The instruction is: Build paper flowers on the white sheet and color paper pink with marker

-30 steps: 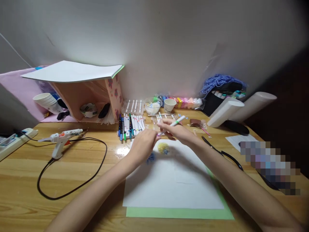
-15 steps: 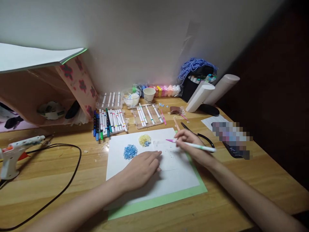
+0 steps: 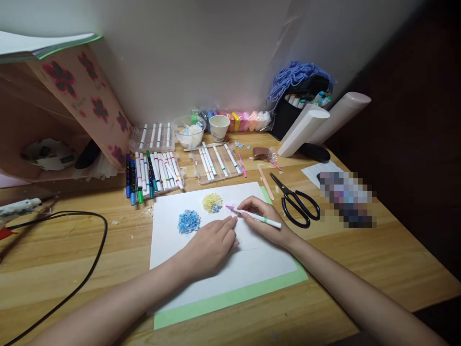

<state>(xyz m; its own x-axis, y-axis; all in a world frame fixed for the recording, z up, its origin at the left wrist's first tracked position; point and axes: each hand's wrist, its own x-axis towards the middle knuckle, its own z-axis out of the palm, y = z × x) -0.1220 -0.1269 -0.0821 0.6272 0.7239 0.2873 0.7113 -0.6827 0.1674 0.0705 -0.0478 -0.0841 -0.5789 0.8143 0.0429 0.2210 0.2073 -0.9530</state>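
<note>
My right hand [image 3: 266, 223] pinches a white marker [image 3: 258, 218] with a green band. Its pink-purple tip points left, close to the paper; contact is hard to tell. Flat on the white paper [image 3: 259, 269] lies my left hand [image 3: 212, 245], fingers stretched out towards the marker tip. Above that hand sit a clump of blue shreds [image 3: 189, 221] and a smaller yellow clump [image 3: 212, 202] with some blue at its lower edge. A green sheet [image 3: 230, 302] shows beneath the white paper.
Black-handled scissors [image 3: 293, 202] and a wooden stick [image 3: 265, 181] lie right of the paper. Behind are marker trays [image 3: 216, 163], a plastic bowl [image 3: 189, 134] and a paper cup [image 3: 219, 128]. A black cable [image 3: 103, 240] curves along the left.
My right hand has brought the marker left and closer to my left hand, uncovering the scissors. The left hand stays on the paper. The whole view has shifted slightly.
</note>
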